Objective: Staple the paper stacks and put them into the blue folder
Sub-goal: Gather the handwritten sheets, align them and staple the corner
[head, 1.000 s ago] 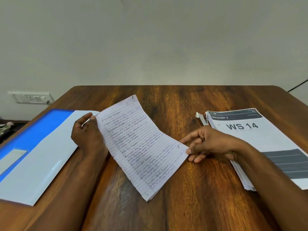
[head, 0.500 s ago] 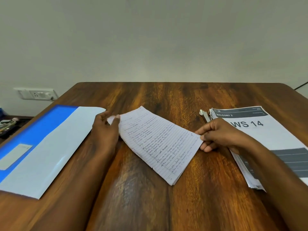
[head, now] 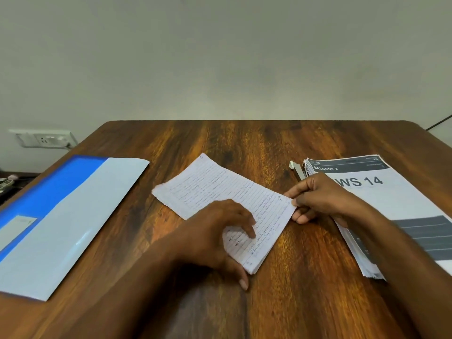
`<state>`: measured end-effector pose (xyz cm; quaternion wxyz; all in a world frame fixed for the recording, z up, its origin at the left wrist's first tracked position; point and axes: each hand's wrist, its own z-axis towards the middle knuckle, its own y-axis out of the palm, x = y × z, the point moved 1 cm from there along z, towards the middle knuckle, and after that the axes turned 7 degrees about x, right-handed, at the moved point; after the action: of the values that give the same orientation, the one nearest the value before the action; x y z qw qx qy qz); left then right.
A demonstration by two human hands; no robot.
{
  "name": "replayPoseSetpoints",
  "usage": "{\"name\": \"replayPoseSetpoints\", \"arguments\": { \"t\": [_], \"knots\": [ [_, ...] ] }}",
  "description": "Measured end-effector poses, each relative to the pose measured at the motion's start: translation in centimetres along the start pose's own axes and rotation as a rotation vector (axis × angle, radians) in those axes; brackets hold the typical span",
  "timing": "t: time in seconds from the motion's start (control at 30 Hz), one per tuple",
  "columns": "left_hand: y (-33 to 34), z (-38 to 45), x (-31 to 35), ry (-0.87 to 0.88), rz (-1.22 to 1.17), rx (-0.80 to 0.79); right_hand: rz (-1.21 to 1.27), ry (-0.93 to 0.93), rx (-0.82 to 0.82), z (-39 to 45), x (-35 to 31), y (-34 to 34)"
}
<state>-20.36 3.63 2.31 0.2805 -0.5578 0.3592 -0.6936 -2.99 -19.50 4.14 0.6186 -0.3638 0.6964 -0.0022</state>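
A thin stack of lined handwritten sheets (head: 220,194) lies flat on the middle of the wooden table (head: 244,138). My left hand (head: 215,236) rests on its near corner, the forefinger touching the page and the thumb at the paper's near edge. My right hand (head: 318,199) pinches the sheets' right corner between thumb and fingers. The blue folder (head: 49,192) lies open at the left, a pale flap over most of it. A metal stapler (head: 297,168) lies at the far right, partly hidden behind my right hand.
A thick stack of printed sheets marked "WS 14" (head: 381,196) lies at the right under my right forearm. A wall socket (head: 42,139) sits beyond the table's left edge. A dark cable (head: 440,123) runs off the far right corner.
The handwritten sheets went from tilted up to lying flat on the table. My left hand left their far left edge and came down onto the near corner. My right hand kept its pinch.
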Motion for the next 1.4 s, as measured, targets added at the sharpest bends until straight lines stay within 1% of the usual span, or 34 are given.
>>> {"name": "replayPoseSetpoints", "arguments": {
  "t": [0.07,0.23,0.3,0.33,0.4,0.47,0.6,0.83,1.4],
  "knots": [
    [0.1,-0.2,-0.1,0.003,-0.015,-0.011,0.013,0.002,-0.003,0.0,-0.1,0.0],
    [0.1,-0.1,-0.7,0.066,-0.064,0.051,0.011,0.016,-0.005,-0.2,-0.2,0.1],
    [0.0,-0.2,-0.7,0.098,-0.114,0.1,0.009,0.019,-0.001,-0.2,-0.2,0.1],
    [0.0,-0.2,-0.7,0.077,-0.155,0.133,0.008,0.02,-0.001,-0.2,-0.2,0.1],
    [0.0,-0.2,-1.1,-0.025,-0.257,0.181,0.011,0.018,-0.005,-0.3,-0.3,0.1],
    [-0.1,0.0,-1.6,-0.047,-0.332,0.175,0.015,0.018,-0.007,-0.3,-0.3,0.0],
    [-0.1,0.5,-2.5,0.001,-0.397,0.128,0.021,0.017,-0.009,-0.4,-0.3,0.0],
    [0.1,0.7,-3.3,-0.002,-0.43,0.112,0.017,0.02,-0.01,-0.4,-0.2,0.0],
    [0.0,0.8,-2.8,0.007,-0.47,0.086,0.011,0.017,-0.007,0.0,0.1,0.1]
  ]
}}
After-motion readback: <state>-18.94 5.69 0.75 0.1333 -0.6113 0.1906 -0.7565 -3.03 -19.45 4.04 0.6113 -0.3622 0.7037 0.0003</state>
